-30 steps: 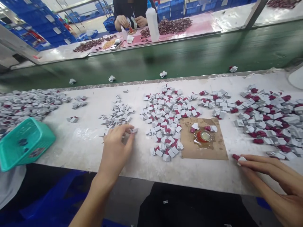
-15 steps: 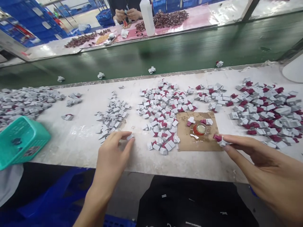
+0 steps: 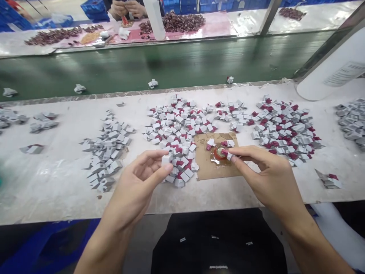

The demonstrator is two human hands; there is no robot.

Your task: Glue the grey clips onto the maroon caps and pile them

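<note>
Between the thumb and fingertips of my left hand is a small grey plastic part, held beside the middle pile of grey and maroon parts. My right hand pinches a grey-and-maroon piece. Its maroon end is over or at the small round dish of liquid; I cannot tell whether it touches. The dish sits on a wet brown cardboard square. Two more grey-and-maroon pieces lie on the cardboard, one of them a light piece at its back left.
Loose grey parts lie to the left, and a grey-and-maroon pile to the right. A white bottle leans at the back right. Single pieces rest on the green conveyor belt. Beyond it are a co-worker's hands.
My view has shifted to the right. The right hand has brought its piece from the cardboard's right edge to the dish. My left hand has lifted its grey part beside the middle pile.
</note>
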